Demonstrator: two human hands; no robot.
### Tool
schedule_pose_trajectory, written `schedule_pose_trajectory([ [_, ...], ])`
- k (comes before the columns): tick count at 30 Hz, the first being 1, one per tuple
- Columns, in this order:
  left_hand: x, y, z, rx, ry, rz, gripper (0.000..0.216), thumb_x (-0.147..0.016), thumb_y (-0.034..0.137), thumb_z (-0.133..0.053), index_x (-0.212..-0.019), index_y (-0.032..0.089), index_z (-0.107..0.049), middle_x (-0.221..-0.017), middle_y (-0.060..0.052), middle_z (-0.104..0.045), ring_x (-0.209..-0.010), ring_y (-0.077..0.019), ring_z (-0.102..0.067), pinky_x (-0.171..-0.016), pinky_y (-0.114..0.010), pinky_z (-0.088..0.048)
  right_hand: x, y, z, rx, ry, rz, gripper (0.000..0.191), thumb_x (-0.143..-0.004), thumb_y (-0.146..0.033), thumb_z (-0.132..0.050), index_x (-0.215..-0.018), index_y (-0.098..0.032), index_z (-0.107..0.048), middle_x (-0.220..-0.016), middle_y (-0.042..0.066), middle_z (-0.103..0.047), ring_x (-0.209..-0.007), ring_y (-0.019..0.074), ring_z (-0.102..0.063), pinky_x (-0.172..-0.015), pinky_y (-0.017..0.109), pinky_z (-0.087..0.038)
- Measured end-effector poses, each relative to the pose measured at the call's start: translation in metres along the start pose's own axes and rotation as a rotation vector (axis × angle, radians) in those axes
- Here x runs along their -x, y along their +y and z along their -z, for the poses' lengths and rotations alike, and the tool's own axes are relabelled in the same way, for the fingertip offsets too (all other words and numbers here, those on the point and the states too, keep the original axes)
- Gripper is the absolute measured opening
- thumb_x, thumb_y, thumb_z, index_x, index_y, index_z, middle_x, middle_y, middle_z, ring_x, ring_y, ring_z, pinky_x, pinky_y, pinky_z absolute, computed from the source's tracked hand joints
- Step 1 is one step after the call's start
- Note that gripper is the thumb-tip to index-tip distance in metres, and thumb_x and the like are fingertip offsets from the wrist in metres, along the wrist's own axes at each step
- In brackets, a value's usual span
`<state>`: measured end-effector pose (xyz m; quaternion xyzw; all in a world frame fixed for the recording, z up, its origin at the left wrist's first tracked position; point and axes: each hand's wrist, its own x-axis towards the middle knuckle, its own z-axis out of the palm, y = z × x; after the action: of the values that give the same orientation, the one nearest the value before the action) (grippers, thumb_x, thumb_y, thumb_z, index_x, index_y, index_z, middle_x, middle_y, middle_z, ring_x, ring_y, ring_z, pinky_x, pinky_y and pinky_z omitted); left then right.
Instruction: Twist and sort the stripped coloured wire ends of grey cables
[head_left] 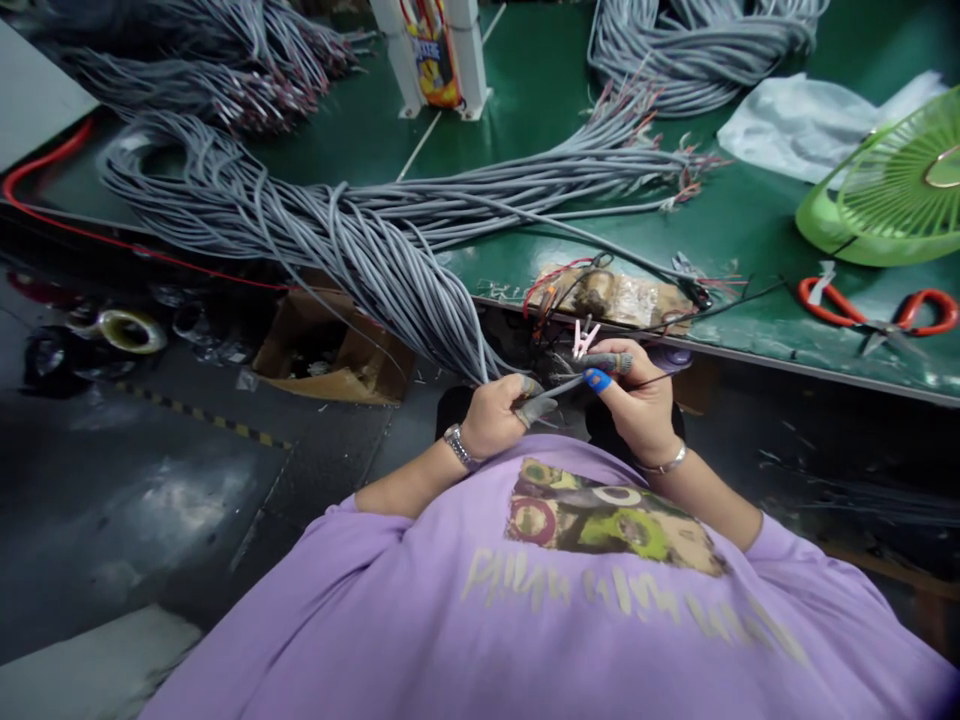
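Note:
My left hand point(495, 412), with grey coverings on its fingertips, is closed around a grey cable point(561, 388) in front of my body. The cable's end reaches the blue-covered thumb of my right hand point(641, 400), which pinches it against a grey-covered index finger. Fine details at the pinch are too small to make out. A large bundle of grey cables point(360, 250) hangs over the table edge towards my left hand. Just beyond my right fingers is a pink clip point(583, 338), close to a taped block point(611, 295) on the edge.
On the green table point(517, 150) lie more cable bundles point(697, 50), a plastic bag point(795, 125), a green fan point(892, 190) and red-handled scissors point(877, 315). Pliers point(690, 275) rest beside the block. An open cardboard box point(330, 350) stands below, left of me.

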<state>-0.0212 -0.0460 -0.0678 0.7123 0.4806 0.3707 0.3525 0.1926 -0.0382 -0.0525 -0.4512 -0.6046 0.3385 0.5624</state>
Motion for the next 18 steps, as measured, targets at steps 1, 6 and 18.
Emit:
schedule_pose_trajectory([
  [1, 0.000, -0.002, 0.000, 0.097, -0.004, 0.000, 0.039, -0.081, 0.053, -0.073, -0.078, 0.016, -0.065, -0.069, -0.001, -0.063, -0.062, -0.0113, -0.055, -0.062, -0.024, -0.044, -0.001, 0.000, 0.000, -0.064, -0.034, -0.016, 0.014, -0.084, -0.033, -0.074, -0.094, -0.024, -0.078, -0.109, 0.007, -0.071, -0.093, 0.0212, -0.066, -0.083, 0.037, -0.055],
  [6, -0.011, -0.009, 0.012, 0.515, -0.141, 0.103, 0.050, -0.079, 0.062, -0.073, -0.071, 0.015, -0.058, -0.054, 0.005, -0.048, -0.047, -0.0048, -0.037, -0.047, -0.019, -0.032, -0.008, 0.000, -0.012, -0.384, -0.319, -0.188, 0.053, -0.075, -0.043, -0.084, -0.125, -0.031, -0.071, -0.135, 0.005, -0.067, -0.096, 0.0216, -0.068, -0.079, 0.035, -0.057],
  [18, -0.012, -0.015, 0.031, 0.671, -0.288, 0.249, 0.058, -0.070, 0.069, -0.076, -0.067, 0.015, -0.054, -0.047, 0.007, -0.045, -0.039, -0.0023, -0.034, -0.039, -0.016, -0.026, -0.016, -0.003, -0.006, 0.317, -0.450, 0.250, 0.020, -0.093, -0.024, -0.056, -0.093, -0.018, -0.075, -0.080, 0.007, -0.072, -0.071, 0.0168, -0.064, -0.066, 0.028, -0.049],
])
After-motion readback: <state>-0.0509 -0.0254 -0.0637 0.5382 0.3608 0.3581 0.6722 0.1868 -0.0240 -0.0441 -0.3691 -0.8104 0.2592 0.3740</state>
